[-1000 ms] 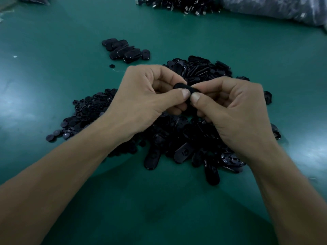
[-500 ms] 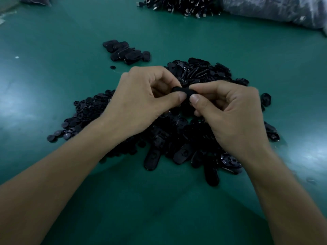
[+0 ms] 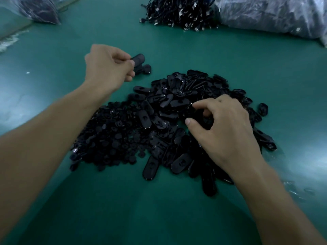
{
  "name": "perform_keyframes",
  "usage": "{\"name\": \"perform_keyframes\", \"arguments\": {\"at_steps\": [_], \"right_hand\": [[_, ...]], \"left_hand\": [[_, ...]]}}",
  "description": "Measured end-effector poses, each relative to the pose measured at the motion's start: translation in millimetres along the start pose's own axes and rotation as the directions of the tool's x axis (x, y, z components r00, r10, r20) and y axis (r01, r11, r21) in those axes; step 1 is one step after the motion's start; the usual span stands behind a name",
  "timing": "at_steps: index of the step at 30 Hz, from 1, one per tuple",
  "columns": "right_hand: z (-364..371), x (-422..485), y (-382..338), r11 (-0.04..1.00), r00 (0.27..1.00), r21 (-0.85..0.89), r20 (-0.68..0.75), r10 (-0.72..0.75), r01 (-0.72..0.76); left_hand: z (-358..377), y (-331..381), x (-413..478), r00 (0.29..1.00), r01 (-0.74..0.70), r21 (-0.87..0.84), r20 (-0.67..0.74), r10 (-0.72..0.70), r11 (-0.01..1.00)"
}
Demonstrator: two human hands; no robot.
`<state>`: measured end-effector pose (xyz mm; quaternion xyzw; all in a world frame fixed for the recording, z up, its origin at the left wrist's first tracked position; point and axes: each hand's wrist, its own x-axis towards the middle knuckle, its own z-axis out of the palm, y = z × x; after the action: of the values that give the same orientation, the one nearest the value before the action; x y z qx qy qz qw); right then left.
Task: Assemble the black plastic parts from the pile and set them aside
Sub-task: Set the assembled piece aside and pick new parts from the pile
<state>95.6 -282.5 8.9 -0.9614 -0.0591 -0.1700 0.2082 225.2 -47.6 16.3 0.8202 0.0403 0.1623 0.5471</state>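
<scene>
A big pile of black oval plastic shells (image 3: 178,101) lies mid-table, with a heap of small round black pieces (image 3: 113,137) on its left side. My left hand (image 3: 108,68) pinches one assembled black part (image 3: 138,59) and holds it just above the small set-aside group (image 3: 146,69), which it mostly hides. My right hand (image 3: 223,128) hovers over the right side of the shell pile with fingers loosely curled and thumb and forefinger apart. I see nothing held in it.
The work surface is a green mat (image 3: 159,209). A heap of black cables with metal plugs (image 3: 178,13) lies at the back. Clear plastic bags sit at the far right (image 3: 276,15) and the far left (image 3: 40,9).
The hands have separated. My left hand carried the assembled part away to the upper left, to the set-aside group. My right hand let go and dropped onto the shell pile.
</scene>
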Motion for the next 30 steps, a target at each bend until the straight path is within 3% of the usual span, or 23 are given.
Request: {"name": "perform_keyframes", "arguments": {"at_steps": [5,11,16,25,30], "right_hand": [[1.0,0.6,-1.0,0.998,0.997,-0.055,0.069,0.029,-0.025],[3.7,-0.1,-1.2,0.996,0.997,-0.075,0.042,0.059,-0.056],[5.2,-0.2,-2.1,0.991,0.994,-0.079,0.028,0.107,-0.104],[4.0,2.6,-6.9,0.986,0.988,-0.101,0.066,0.137,-0.130],[7.7,4.0,-5.7,0.988,0.991,-0.097,0.049,0.121,-0.116]], "left_hand": [[9.7,-9.6,21.9,0.999,-0.005,0.178,-0.036,0.011,0.984],[18.6,-18.4,25.2,0.997,-0.023,0.306,-0.067,0.045,0.952],[16.3,-5.3,14.8,0.983,-0.072,0.233,-0.146,0.109,0.970],[15.1,33.1,-45.1,0.986,-0.167,-0.076,-0.024,0.165,0.983],[13.9,24.5,-63.9,0.982,-0.191,-0.021,0.009,0.191,0.981]]}}
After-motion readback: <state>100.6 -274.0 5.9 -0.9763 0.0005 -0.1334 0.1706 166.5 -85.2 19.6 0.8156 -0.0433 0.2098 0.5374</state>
